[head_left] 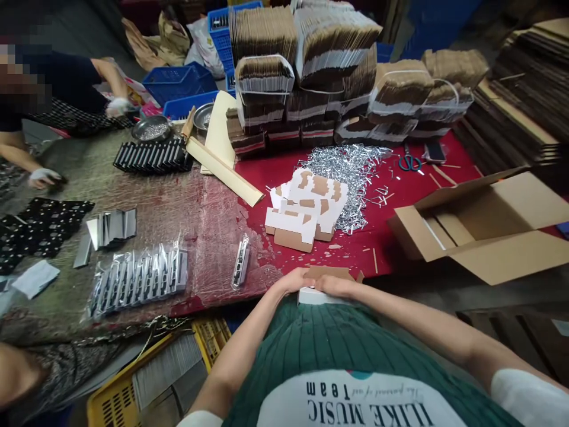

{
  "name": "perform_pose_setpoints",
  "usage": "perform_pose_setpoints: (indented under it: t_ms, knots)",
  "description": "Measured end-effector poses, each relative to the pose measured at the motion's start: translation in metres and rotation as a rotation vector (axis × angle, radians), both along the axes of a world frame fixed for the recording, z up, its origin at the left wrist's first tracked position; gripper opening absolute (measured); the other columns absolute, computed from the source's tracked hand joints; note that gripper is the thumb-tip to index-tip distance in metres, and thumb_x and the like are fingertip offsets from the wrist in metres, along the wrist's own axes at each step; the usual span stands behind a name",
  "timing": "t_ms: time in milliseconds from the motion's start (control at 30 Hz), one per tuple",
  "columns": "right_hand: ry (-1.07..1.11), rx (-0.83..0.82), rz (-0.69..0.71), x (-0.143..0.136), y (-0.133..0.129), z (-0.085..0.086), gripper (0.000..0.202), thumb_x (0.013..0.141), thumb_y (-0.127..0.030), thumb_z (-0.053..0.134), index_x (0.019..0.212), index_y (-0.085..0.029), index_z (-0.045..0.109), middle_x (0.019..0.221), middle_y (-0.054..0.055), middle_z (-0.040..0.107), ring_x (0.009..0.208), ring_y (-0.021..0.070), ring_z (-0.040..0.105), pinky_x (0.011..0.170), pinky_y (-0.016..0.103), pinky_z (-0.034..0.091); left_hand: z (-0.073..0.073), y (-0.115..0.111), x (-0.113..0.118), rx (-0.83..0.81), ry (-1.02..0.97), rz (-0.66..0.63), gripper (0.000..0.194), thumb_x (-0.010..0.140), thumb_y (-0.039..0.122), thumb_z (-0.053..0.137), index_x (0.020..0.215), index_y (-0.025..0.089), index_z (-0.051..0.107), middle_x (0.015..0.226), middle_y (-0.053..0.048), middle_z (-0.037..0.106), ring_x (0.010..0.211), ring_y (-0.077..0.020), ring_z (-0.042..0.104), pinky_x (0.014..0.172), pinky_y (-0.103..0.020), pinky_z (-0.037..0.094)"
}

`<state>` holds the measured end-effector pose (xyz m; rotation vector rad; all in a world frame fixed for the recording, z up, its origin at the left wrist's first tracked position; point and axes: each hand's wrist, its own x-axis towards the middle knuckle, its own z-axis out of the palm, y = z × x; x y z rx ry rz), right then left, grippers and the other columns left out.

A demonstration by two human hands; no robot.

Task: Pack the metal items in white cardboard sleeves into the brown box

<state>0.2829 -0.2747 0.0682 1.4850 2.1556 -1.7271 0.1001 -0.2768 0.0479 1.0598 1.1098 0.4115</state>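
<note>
Head view has us holding a small box (324, 296) low against our green apron (320, 344), at the near edge of the worktop (217, 219). Our left hand (294, 280) and right hand (333, 286) meet side by side on it; each grip is closed, fingers bent over the cardboard. Just beyond our grip lie white and brown folded cartons (306, 207), overlapping in a loose pile, with a heap of metal pieces (342, 172) behind them. Left of our grip we have one bagged part (240, 261), and farther left a row of wrapped parts (142, 277). To the right stands a large open box (511, 255). Far off to the left, a co-worker's gloved hand (44, 177) rests near black pieces (38, 225).
</note>
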Motion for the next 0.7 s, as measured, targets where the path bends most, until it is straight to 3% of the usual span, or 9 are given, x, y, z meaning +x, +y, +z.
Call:
perform_pose_setpoints:
  t_ms: [67, 167, 200, 267, 333, 467, 600, 667, 700]
  knots:
    - [0.04, 0.256, -0.186, 0.005, -0.004, 0.012, 0.03, 0.086, -0.04, 0.041, 0.08, -0.021, 0.063, 0.084, 0.004, 0.064, 0.078, 0.0195, 0.057, 0.072, 0.032, 0.045, -0.007, 0.002, -0.005, -0.005, -0.058, -0.073, 0.042, 0.062, 0.027, 0.07, 0.1, 0.01, 0.063, 0.094, -0.008, 0.066, 0.085, -0.0188, 0.059, 0.079, -0.031, 0.045]
    - [-0.033, 0.633, -0.543, 0.026, -0.014, 0.019, 0.034, 0.09, -0.037, 0.031, 0.099, -0.02, 0.06, 0.103, 0.01, 0.06, 0.098, 0.0226, 0.053, 0.086, 0.037, 0.041, -0.014, 0.0, -0.012, 0.084, -0.026, -0.001, 0.065, 0.064, 0.022, 0.067, 0.126, 0.013, 0.049, 0.106, -0.008, 0.064, 0.088, -0.0172, 0.059, 0.078, -0.028, 0.046]
    - [-0.061, 0.657, -0.528, 0.034, -0.018, 0.017, 0.034, 0.091, -0.037, 0.031, 0.096, -0.02, 0.06, 0.1, 0.011, 0.06, 0.096, 0.0232, 0.053, 0.085, 0.037, 0.041, -0.013, 0.0, -0.013, 0.127, 0.016, 0.006, 0.072, 0.065, 0.02, 0.065, 0.133, 0.015, 0.042, 0.109, -0.008, 0.064, 0.089, -0.0171, 0.06, 0.078, -0.028, 0.046]
    - [-0.05, 0.574, -0.312, 0.049, -0.024, 0.008, 0.033, 0.09, -0.038, 0.034, 0.082, -0.021, 0.061, 0.085, 0.009, 0.061, 0.086, 0.0226, 0.054, 0.079, 0.036, 0.042, -0.007, -0.001, -0.013, 0.233, 0.109, -0.051, 0.077, 0.068, 0.018, 0.061, 0.14, 0.019, 0.034, 0.115, -0.008, 0.062, 0.093, -0.0175, 0.06, 0.081, -0.028, 0.046]
    - [0.01, 0.423, -0.191, 0.062, -0.024, -0.002, 0.036, 0.089, -0.039, 0.034, 0.072, -0.02, 0.059, 0.073, 0.006, 0.06, 0.075, 0.0202, 0.054, 0.073, 0.033, 0.043, 0.004, 0.001, -0.013, 0.343, 0.166, -0.203, 0.067, 0.073, 0.02, 0.057, 0.137, 0.023, 0.04, 0.12, -0.007, 0.061, 0.1, -0.0185, 0.059, 0.088, -0.029, 0.043]
    - [0.039, 0.223, -0.377, 0.074, -0.006, -0.019, 0.037, 0.085, -0.048, 0.039, 0.08, -0.018, 0.06, 0.07, 0.003, 0.06, 0.069, 0.0174, 0.054, 0.065, 0.028, 0.042, 0.018, 0.01, -0.008, 0.387, 0.115, -0.553, 0.038, 0.082, 0.032, 0.051, 0.118, 0.024, 0.061, 0.121, -0.004, 0.062, 0.112, -0.0186, 0.055, 0.097, -0.028, 0.037]
    - [-0.038, 0.048, 0.06, 0.062, 0.01, -0.03, 0.033, 0.072, -0.05, 0.058, 0.069, -0.018, 0.057, 0.066, 0.001, 0.057, 0.062, 0.0153, 0.05, 0.056, 0.025, 0.036, 0.003, 0.022, 0.006, 0.295, 0.252, -0.605, 0.034, 0.067, 0.033, 0.068, 0.099, 0.023, 0.068, 0.098, -0.003, 0.07, 0.09, -0.0202, 0.063, 0.079, -0.025, 0.045]
    - [-0.113, 0.105, 0.128, 0.057, 0.015, -0.032, 0.031, 0.069, -0.047, 0.062, 0.062, -0.019, 0.053, 0.063, 0.001, 0.056, 0.06, 0.0152, 0.048, 0.056, 0.025, 0.033, -0.007, 0.024, 0.008, 0.316, 0.384, -0.587, 0.024, 0.056, 0.028, 0.074, 0.079, 0.021, 0.069, 0.077, -0.003, 0.07, 0.075, -0.0206, 0.063, 0.069, -0.024, 0.045]
    - [-0.141, 0.157, 0.076, 0.057, 0.017, -0.032, 0.032, 0.07, -0.047, 0.061, 0.06, -0.019, 0.051, 0.062, 0.001, 0.055, 0.06, 0.0156, 0.048, 0.056, 0.026, 0.033, -0.011, 0.023, 0.007, 0.326, 0.427, -0.568, 0.02, 0.055, 0.028, 0.075, 0.072, 0.021, 0.067, 0.071, -0.003, 0.068, 0.071, -0.0204, 0.062, 0.067, -0.024, 0.044]
